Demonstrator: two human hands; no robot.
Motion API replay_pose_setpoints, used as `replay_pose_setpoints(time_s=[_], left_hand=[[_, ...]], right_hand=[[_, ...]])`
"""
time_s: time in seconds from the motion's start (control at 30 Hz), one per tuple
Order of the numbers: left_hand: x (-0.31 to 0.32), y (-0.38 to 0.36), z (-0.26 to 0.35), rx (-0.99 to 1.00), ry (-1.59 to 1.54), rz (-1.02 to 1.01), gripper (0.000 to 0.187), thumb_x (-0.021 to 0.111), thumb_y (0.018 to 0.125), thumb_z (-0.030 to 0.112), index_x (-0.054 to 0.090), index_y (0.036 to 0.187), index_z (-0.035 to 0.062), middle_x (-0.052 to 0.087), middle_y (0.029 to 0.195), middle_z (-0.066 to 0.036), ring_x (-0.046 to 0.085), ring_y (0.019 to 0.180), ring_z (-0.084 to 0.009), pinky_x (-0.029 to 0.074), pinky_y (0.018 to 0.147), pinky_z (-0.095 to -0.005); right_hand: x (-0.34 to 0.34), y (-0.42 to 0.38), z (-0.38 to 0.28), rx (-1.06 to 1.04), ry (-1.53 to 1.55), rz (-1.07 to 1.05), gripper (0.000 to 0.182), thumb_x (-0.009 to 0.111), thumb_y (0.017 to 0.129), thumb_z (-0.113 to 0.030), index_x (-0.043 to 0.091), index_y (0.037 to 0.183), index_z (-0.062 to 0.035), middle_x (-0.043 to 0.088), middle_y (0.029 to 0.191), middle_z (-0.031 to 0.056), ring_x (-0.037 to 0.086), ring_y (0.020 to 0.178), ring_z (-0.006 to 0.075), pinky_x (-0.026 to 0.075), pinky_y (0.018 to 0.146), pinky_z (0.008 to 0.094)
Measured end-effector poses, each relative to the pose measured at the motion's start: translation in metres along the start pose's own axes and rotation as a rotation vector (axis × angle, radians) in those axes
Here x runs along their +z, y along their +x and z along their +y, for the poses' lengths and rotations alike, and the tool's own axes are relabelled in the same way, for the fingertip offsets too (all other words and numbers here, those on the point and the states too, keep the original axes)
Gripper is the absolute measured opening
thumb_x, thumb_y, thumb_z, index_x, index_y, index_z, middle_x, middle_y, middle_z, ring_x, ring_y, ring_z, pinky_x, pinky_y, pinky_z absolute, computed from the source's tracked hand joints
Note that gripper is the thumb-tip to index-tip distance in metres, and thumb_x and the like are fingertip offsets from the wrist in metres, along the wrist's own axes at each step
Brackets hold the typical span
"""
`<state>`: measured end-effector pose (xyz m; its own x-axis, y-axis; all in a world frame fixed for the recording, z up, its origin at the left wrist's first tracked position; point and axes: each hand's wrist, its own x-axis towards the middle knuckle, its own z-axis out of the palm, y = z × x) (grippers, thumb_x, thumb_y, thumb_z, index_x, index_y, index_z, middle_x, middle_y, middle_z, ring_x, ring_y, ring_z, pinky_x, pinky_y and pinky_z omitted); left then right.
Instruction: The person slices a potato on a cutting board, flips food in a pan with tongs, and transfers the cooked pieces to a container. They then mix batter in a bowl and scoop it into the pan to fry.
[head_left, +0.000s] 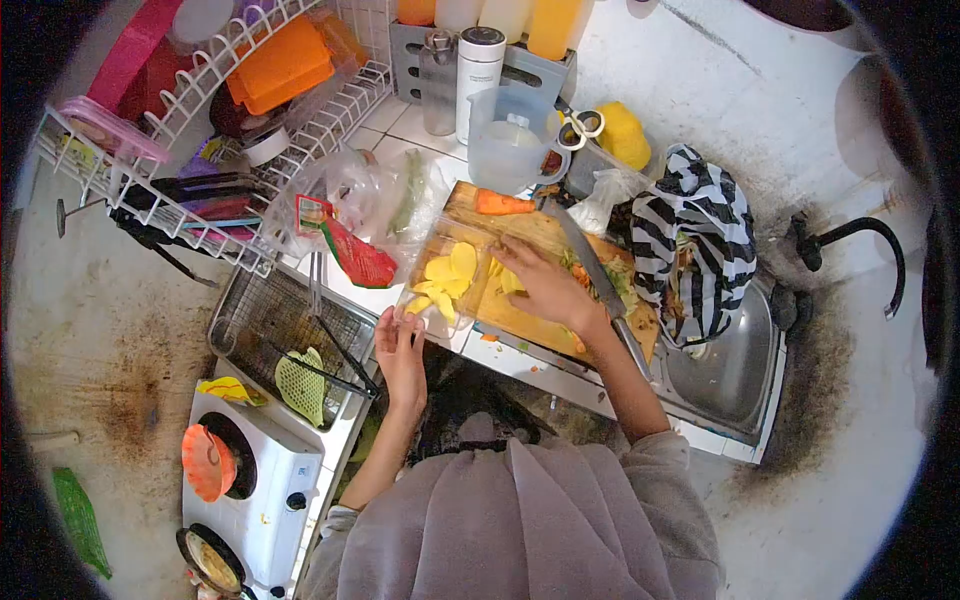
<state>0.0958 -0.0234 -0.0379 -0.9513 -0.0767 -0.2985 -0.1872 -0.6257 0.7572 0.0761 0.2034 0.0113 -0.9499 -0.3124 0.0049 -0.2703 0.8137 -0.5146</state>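
Yellow potato-like slices (447, 276) lie in a clear plastic container (462, 318) at the left end of the wooden cutting board (520, 312). My left hand (402, 350) pinches the container's near left corner. Over the board, my right hand (545, 285) is stretched out, its fingertips at a few more yellow slices (507, 277). Whether it grips any of them is hidden beneath the fingers. A large knife (585, 255) lies across the board, just right of that hand. Behind it rests a carrot piece (503, 203), and vegetable scraps (622, 275) are on the right side.
A striped plastic bag (692, 235) stands by the sink (735, 380). Behind the board are a measuring jug (505, 140), a white bottle (480, 80) and scissors (580, 128). Plastic bags (365, 215) and a dish rack (200, 110) are left, with a stove (255, 475) nearer.
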Motion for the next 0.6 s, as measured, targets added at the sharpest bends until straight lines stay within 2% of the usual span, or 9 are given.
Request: replay_pose_setpoints(time_s=[0.07, 0.17, 0.23, 0.27, 0.33, 0.47, 0.53, 0.57, 0.6], left_hand=[[-0.003, 0.000, 0.000, 0.004, 0.009, -0.001, 0.033, 0.054, 0.082, 0.008, 0.037, 0.111, 0.0044, 0.044, 0.104, -0.004, 0.047, 0.093, -0.0117, 0.041, 0.084, -0.0267], [-0.005, 0.001, -0.001, 0.010, 0.019, -0.010, 0.033, 0.054, 0.082, 0.009, 0.038, 0.110, 0.0046, 0.044, 0.104, -0.004, 0.047, 0.093, -0.0119, 0.041, 0.084, -0.0269], [-0.006, 0.000, 0.000, 0.011, 0.022, -0.013, 0.033, 0.054, 0.082, 0.010, 0.038, 0.110, 0.0048, 0.044, 0.104, -0.004, 0.047, 0.093, -0.0118, 0.041, 0.084, -0.0268], [-0.006, -0.001, 0.000, 0.010, 0.020, -0.030, 0.033, 0.054, 0.082, 0.010, 0.038, 0.110, 0.0051, 0.044, 0.104, -0.004, 0.047, 0.093, -0.0117, 0.041, 0.084, -0.0267], [-0.006, -0.003, 0.000, 0.007, 0.022, -0.049, 0.033, 0.054, 0.082, 0.010, 0.038, 0.110, 0.0054, 0.044, 0.104, -0.004, 0.047, 0.093, -0.0115, 0.041, 0.084, -0.0265], [-0.003, -0.006, 0.002, -0.029, 0.033, -0.051, 0.035, 0.055, 0.081, 0.009, 0.037, 0.111, 0.0056, 0.044, 0.102, -0.004, 0.047, 0.092, -0.0115, 0.041, 0.084, -0.0263], [-0.002, -0.006, 0.002, -0.033, 0.044, -0.053, 0.037, 0.056, 0.081, 0.009, 0.037, 0.112, 0.0055, 0.044, 0.101, -0.004, 0.048, 0.091, -0.0117, 0.041, 0.084, -0.0263], [-0.003, -0.005, 0.001, -0.036, 0.059, -0.052, 0.038, 0.056, 0.081, 0.008, 0.036, 0.112, 0.0054, 0.044, 0.100, -0.004, 0.048, 0.090, -0.0118, 0.041, 0.083, -0.0259], [-0.003, -0.005, 0.000, -0.039, 0.073, -0.053, 0.039, 0.056, 0.080, 0.008, 0.036, 0.113, 0.0053, 0.044, 0.098, -0.004, 0.049, 0.089, -0.0119, 0.042, 0.082, -0.0254]], right_hand=[[0.002, 0.002, -0.007, 0.027, -0.099, -0.017, 0.064, 0.057, 0.068, -0.011, 0.030, 0.127, -0.0106, 0.032, 0.127, 0.0177, 0.038, 0.112, 0.0361, 0.037, 0.091, 0.0381], [0.003, 0.007, -0.011, 0.090, -0.235, -0.072, 0.057, 0.055, 0.068, -0.008, 0.038, 0.122, -0.0121, 0.035, 0.126, 0.0148, 0.043, 0.109, 0.0348, 0.043, 0.084, 0.0377], [0.011, 0.013, -0.005, 0.048, -0.480, -0.015, 0.046, 0.051, 0.067, -0.004, 0.047, 0.113, -0.0099, 0.038, 0.124, 0.0120, 0.046, 0.105, 0.0321, 0.047, 0.078, 0.0367], [0.012, 0.014, -0.003, 0.047, -0.481, -0.014, 0.046, 0.051, 0.067, -0.004, 0.047, 0.113, -0.0099, 0.038, 0.124, 0.0120, 0.046, 0.105, 0.0321, 0.047, 0.078, 0.0367], [0.013, 0.016, -0.003, 0.063, -0.400, 0.057, 0.037, 0.047, 0.067, 0.001, 0.053, 0.103, -0.0080, 0.043, 0.120, 0.0114, 0.048, 0.103, 0.0298, 0.047, 0.075, 0.0362], [0.019, 0.021, 0.008, 0.109, -0.468, 0.085, 0.036, 0.046, 0.066, 0.003, 0.054, 0.100, -0.0076, 0.050, 0.111, 0.0100, 0.054, 0.093, 0.0277, 0.047, 0.073, 0.0361], [0.012, 0.015, 0.017, 0.026, -0.345, 0.349, 0.030, 0.049, 0.069, 0.000, 0.057, 0.097, -0.0061, 0.058, 0.095, 0.0112, 0.059, 0.077, 0.0286, 0.047, 0.068, 0.0351], [0.012, 0.014, 0.024, 0.025, -0.346, 0.350, 0.030, 0.049, 0.069, 0.000, 0.057, 0.097, -0.0061, 0.058, 0.095, 0.0112, 0.059, 0.077, 0.0286, 0.047, 0.068, 0.0351], [0.009, 0.014, 0.029, 0.046, -0.144, 0.382, 0.027, 0.050, 0.070, -0.001, 0.058, 0.095, -0.0046, 0.059, 0.094, 0.0114, 0.059, 0.078, 0.0279, 0.047, 0.070, 0.0339]])
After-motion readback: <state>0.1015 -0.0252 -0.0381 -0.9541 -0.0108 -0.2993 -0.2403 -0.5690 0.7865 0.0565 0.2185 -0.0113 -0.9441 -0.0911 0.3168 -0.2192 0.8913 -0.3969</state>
